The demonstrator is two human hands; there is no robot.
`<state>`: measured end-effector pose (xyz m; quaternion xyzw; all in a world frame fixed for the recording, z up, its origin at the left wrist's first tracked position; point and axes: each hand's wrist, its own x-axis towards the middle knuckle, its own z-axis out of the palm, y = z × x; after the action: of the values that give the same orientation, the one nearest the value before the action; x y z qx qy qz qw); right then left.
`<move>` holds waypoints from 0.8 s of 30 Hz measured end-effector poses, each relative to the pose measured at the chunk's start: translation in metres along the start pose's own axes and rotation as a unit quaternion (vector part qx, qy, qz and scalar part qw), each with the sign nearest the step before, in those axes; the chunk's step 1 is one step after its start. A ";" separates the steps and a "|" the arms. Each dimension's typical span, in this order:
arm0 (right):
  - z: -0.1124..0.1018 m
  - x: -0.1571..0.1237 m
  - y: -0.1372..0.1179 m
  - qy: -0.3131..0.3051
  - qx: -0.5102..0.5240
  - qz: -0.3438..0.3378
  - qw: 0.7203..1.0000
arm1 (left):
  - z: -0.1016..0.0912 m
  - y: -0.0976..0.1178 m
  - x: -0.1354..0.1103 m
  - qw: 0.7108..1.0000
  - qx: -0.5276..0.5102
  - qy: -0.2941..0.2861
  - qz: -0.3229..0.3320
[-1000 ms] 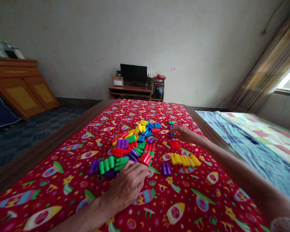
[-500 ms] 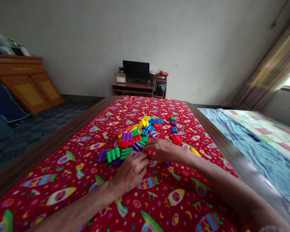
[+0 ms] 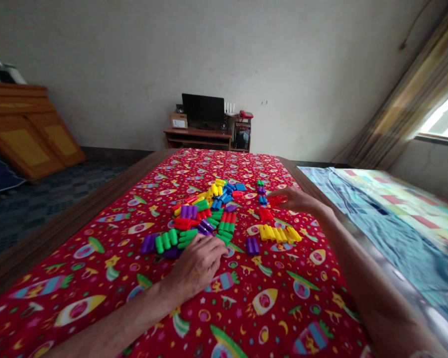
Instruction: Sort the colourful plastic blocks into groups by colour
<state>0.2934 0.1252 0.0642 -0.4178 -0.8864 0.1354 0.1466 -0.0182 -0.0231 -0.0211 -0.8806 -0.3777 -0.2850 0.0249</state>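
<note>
My right hand (image 3: 296,200) reaches out to the right of the pile, its fingers closed on a red toy block (image 3: 278,200). Just left of it are a small blue block (image 3: 263,200) and, nearer me, another red block (image 3: 266,214). My left hand (image 3: 203,256) rests palm down on the cloth at the near edge of the pile, its fingers loosely bent and touching green blocks (image 3: 188,235); the fingertips are partly hidden. Joined red and green blocks (image 3: 227,222) lie just beyond those fingers. The blocks look like ribbed plastic tubes joined side by side.
A red patterned cloth (image 3: 263,323) covers the table. A yellow row (image 3: 280,233) and a purple block (image 3: 252,246) lie right of the pile; yellow blocks (image 3: 215,190) lie at its far end. A bed (image 3: 381,209) stands to the right, a monitor (image 3: 203,109) by the wall.
My right hand has moved from the pile beside my left hand to the far right, where it holds a red block. The yellow row and purple block are uncovered. My left hand has barely moved.
</note>
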 end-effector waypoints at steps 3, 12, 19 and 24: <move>0.009 -0.002 0.023 -0.054 0.013 0.016 0.998 | -0.001 0.001 0.001 1.000 -0.002 0.002 -0.006; 0.009 -0.002 0.015 -0.026 -0.008 -0.025 0.999 | -0.002 0.001 0.001 1.000 -0.004 -0.009 -0.013; 0.040 0.013 -0.063 0.098 0.010 -0.098 0.990 | -0.003 0.003 0.003 1.000 -0.004 -0.008 -0.013; 0.085 0.028 -0.093 -0.043 -0.046 -0.278 0.959 | -0.003 0.003 0.004 1.000 0.011 -0.003 -0.001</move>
<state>0.1797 0.0801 0.0232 -0.1549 -0.9782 0.0666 0.1209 -0.0154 -0.0237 -0.0165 -0.8808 -0.3816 -0.2783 0.0335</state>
